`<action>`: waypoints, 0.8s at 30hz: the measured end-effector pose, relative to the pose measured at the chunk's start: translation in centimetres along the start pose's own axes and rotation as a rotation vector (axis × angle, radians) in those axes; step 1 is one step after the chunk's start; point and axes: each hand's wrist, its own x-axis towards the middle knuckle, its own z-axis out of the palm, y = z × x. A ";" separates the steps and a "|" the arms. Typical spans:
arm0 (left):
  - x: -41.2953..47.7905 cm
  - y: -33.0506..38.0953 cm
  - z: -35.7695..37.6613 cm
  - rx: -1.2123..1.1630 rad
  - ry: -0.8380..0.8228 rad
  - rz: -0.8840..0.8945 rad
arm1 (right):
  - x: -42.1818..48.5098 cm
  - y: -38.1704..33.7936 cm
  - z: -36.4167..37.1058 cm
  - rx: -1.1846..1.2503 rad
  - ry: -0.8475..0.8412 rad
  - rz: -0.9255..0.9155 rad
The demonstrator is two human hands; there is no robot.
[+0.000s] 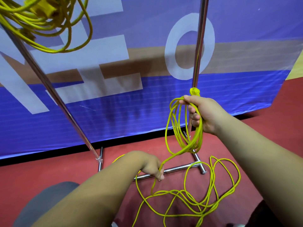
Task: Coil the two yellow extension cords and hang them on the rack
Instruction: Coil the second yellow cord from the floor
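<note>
Head view:
- The right hand [205, 113] is raised in front of the rack's [199, 46] right upright pole. Its fingers are clenched round the top of a bundle of loops of the second yellow cord [199, 135].
- The loops hang down from that fist, and the cord's yellow plug [194, 92] sticks up just above the thumb.
- The left hand [151, 164] is lower and nearer the body. Its fingers are curled round a single strand of the same cord, which runs up from this hand to the hanging loops.
- Below the left hand, the rest of this cord lies in a loose tangle [202, 208] on the red floor [49, 174]. Part of it crosses the rack's base bar [177, 169].
- The first yellow cord [37, 20] hangs in a loose coil at the top left, by the rack's left pole.
- A blue banner [147, 108] with large white letters stands behind the rack.
- A grey clothed knee [49, 202] shows at the lower left.
</note>
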 end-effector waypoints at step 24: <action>-4.8 -1.9 -7.1 -0.586 0.770 -0.103 | -0.1 0.4 -1.1 -0.311 -0.024 -0.065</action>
